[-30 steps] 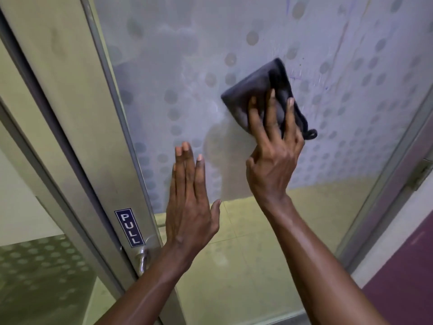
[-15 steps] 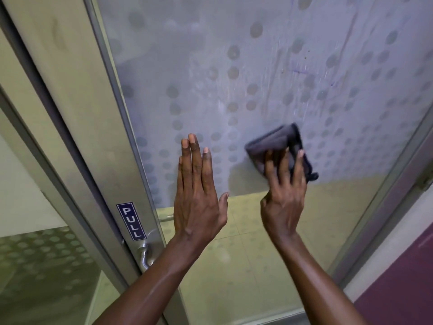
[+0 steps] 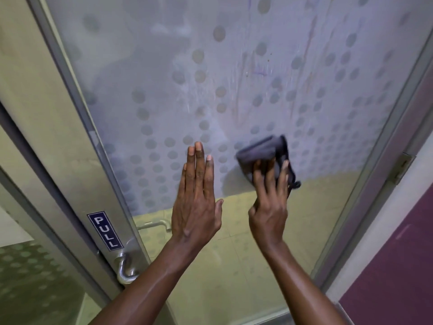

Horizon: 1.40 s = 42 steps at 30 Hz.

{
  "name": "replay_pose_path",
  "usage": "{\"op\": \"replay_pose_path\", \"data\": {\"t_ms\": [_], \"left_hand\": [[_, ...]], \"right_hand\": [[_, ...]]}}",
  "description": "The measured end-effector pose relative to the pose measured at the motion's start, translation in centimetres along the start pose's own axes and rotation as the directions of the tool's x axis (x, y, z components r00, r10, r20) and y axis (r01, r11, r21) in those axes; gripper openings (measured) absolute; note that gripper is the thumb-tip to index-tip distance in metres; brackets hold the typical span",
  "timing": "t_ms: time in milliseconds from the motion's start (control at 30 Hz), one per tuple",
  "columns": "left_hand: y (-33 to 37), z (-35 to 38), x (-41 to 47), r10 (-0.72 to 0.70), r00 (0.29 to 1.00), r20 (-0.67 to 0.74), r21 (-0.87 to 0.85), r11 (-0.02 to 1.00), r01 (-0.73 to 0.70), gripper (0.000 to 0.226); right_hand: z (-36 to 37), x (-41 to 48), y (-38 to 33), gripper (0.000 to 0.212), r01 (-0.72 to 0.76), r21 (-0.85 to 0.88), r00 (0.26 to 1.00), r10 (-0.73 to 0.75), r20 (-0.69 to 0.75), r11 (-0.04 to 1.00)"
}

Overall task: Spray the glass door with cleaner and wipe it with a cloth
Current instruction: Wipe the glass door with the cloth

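The glass door (image 3: 234, 78) fills the view, its upper part frosted with grey dots and streaked with wet smears, its lower part clear. My right hand (image 3: 269, 202) presses a folded dark grey cloth (image 3: 260, 151) flat against the frosted glass near the lower edge of the frosting, with straight spread fingers. My left hand (image 3: 195, 198) lies flat on the glass just left of it, fingers straight and together. No spray bottle is in view.
A metal door stile runs down the left with a blue PULL label (image 3: 105, 231) and a steel lever handle (image 3: 125, 268) below it. The door frame (image 3: 384, 184) and a hinge (image 3: 400, 167) stand at the right, beside a maroon wall (image 3: 398, 266).
My right hand has slid the cloth down the glass from high on the frosted area to near its lower edge. My left hand stays flat on the glass.
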<state>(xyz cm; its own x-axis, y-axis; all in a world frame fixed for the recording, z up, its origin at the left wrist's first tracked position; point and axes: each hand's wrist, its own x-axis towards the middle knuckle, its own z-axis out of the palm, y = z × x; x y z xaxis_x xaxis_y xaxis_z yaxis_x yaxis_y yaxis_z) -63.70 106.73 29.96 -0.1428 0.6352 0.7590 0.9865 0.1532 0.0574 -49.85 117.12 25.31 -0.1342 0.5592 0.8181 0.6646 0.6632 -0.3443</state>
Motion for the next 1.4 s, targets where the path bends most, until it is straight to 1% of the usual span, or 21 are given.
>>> {"op": "replay_pose_path", "data": {"t_ms": [100, 167, 233, 333, 400, 467, 533, 633, 700, 800, 867, 900, 967, 1067, 1133, 1167, 1233, 1300, 1400], "left_hand": [[0.5, 0.1, 0.0, -0.022, 0.999, -0.024, -0.003, 1.0, 0.022, 0.12], [1.4, 0.2, 0.1, -0.035, 0.999, -0.039, -0.006, 0.999, 0.035, 0.12], [2.4, 0.6, 0.3, -0.005, 0.999, -0.032, -0.001, 1.0, 0.005, 0.12], [4.1, 1.4, 1.0, 0.06, 0.998, -0.006, -0.004, 0.998, -0.06, 0.118], [5.1, 1.9, 1.6, 0.088, 0.996, 0.002, -0.006, 0.996, -0.088, 0.117], [5.8, 2.3, 2.2, 0.109, 0.994, 0.008, -0.005, 0.994, -0.109, 0.116], [6.1, 2.8, 2.5, 0.104, 0.994, 0.016, 0.005, 0.995, -0.104, 0.117], [5.8, 3.2, 2.5, 0.089, 0.996, 0.02, 0.052, 0.995, -0.09, 0.119], [5.7, 3.2, 2.4, 0.091, 0.996, 0.015, 0.074, 0.993, -0.092, 0.117], [6.3, 3.1, 2.4, 0.073, 0.997, 0.014, 0.08, 0.994, -0.074, 0.116], [7.3, 3.2, 2.5, 0.045, 0.999, 0.01, 0.089, 0.995, -0.046, 0.115], [7.9, 3.3, 2.6, 0.04, 0.999, 0.009, 0.097, 0.994, -0.04, 0.115], [9.0, 3.8, 3.0, 0.065, 0.998, 0.008, 0.106, 0.992, -0.066, 0.115], [10.0, 4.6, 4.0, 0.1, 0.995, 0.01, 0.115, 0.988, -0.1, 0.114], [10.4, 4.9, 4.6, 0.084, 0.996, 0.013, 0.133, 0.987, -0.085, 0.116], [10.5, 5.1, 4.8, 0.074, 0.997, 0.014, 0.142, 0.987, -0.075, 0.117], [10.3, 5.2, 5.0, 0.066, 0.998, 0.021, 0.147, 0.987, -0.069, 0.119], [10.0, 5.3, 4.9, 0.084, 0.996, 0.021, 0.144, 0.986, -0.086, 0.119], [9.6, 5.3, 4.8, 0.114, 0.992, 0.046, 0.118, 0.986, -0.119, 0.122]], "right_hand": [[0.7, -2.8, 1.2, 0.12, -0.025, -0.017, 0.994, 0.026, 0.106, 1.0], [0.5, -2.0, 1.8, 0.12, -0.01, -0.022, 0.993, 0.013, 0.118, 1.0], [-0.2, 0.6, 2.3, 0.121, -0.033, -0.007, 0.997, 0.034, 0.069, 0.999], [-2.1, 6.6, 4.0, 0.107, -0.117, 0.064, 0.987, 0.123, -0.108, 0.991], [-3.6, 10.6, 5.2, 0.102, -0.174, 0.129, 0.963, 0.196, -0.187, 0.976], [-4.5, 12.9, 5.8, 0.101, -0.211, 0.151, 0.944, 0.241, -0.227, 0.966], [-4.3, 12.6, 5.8, 0.099, -0.2, 0.156, 0.944, 0.233, -0.235, 0.967], [-2.6, 8.4, 5.9, 0.101, -0.115, 0.1, 0.975, 0.132, -0.178, 0.988], [-1.3, 4.3, 6.2, 0.108, -0.059, 0.038, 0.994, 0.063, -0.089, 0.998], [-0.4, 0.0, 6.6, 0.114, -0.032, -0.004, 0.998, 0.032, 0.048, 0.999], [-0.7, 0.2, 7.2, 0.118, -0.028, -0.008, 0.997, 0.028, 0.07, 1.0], [-1.1, 1.3, 7.8, 0.118, -0.034, 0.004, 0.998, 0.033, 0.052, 0.999], [-2.3, 5.1, 9.1, 0.111, -0.078, 0.063, 0.995, 0.081, -0.05, 0.995], [-5.0, 12.8, 10.8, 0.097, -0.185, 0.185, 0.947, 0.226, -0.229, 0.965], [-6.6, 16.6, 11.6, 0.097, -0.234, 0.221, 0.919, 0.29, -0.269, 0.947], [-7.0, 17.4, 11.8, 0.096, -0.237, 0.218, 0.915, 0.293, -0.278, 0.947], [-6.6, 16.8, 11.9, 0.092, -0.203, 0.206, 0.917, 0.259, -0.303, 0.957], [-5.2, 14.2, 11.9, 0.088, -0.162, 0.195, 0.925, 0.217, -0.313, 0.967], [-2.5, 7.5, 11.6, 0.093, -0.153, 0.165, 0.951, 0.191, -0.245, 0.974]]}}
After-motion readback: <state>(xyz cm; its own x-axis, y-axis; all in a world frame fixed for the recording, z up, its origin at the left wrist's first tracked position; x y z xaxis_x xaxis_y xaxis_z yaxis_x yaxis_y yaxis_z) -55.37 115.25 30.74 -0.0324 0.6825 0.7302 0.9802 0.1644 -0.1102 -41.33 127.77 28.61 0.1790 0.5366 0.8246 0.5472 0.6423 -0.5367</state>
